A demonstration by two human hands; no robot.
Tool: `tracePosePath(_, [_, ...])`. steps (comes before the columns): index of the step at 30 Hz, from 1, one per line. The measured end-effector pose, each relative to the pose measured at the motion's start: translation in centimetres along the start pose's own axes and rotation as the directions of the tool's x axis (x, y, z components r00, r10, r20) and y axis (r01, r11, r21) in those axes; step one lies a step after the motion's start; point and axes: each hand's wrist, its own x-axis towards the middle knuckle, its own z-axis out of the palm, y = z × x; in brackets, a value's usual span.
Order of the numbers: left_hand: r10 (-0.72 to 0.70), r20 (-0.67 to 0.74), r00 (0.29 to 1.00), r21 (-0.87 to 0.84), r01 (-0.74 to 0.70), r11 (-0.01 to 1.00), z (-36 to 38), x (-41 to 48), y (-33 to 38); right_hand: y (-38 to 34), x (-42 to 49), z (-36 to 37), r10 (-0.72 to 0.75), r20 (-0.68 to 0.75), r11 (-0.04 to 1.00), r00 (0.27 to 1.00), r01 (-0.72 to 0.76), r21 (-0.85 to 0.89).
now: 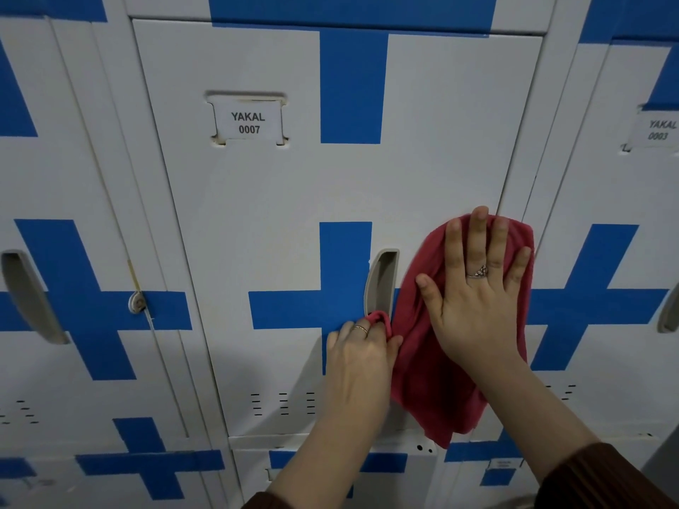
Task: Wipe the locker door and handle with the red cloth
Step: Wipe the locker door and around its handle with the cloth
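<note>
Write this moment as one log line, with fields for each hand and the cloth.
right hand: flat on red cloth | left hand: pinches cloth corner below handle | locker door: closed

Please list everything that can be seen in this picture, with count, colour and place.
white metal locker door with blue crosses: one, centre
paper label reading YAKAL 0007: one, white, upper left of that door
grey recessed handle: one, right part of that door
red cloth: one, spread flat right of the handle
neighbouring lockers: white and blue, both sides and below
left hand: fingers pinch a cloth corner below the handle
right hand: flat, pressing the cloth on the door
</note>
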Motion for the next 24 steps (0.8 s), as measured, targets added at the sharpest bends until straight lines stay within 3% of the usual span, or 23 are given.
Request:
tracePosePath(10, [0.024, 0.0, 1.0, 0.102, -0.024, 0.994, 0.0, 0.2, 0.2, -0.1, 0.0, 0.0, 0.002, 0.005, 1.0, 1.0, -0.002, 0.003])
tracePosePath(24, [-0.017, -0.049, 0.999, 0.069, 0.021, 0.997, 0.7, -0.7, 0.3, -0.2, 0.0, 0.0, 0.0, -0.003, 1.0, 1.0, 0.0, 0.003])
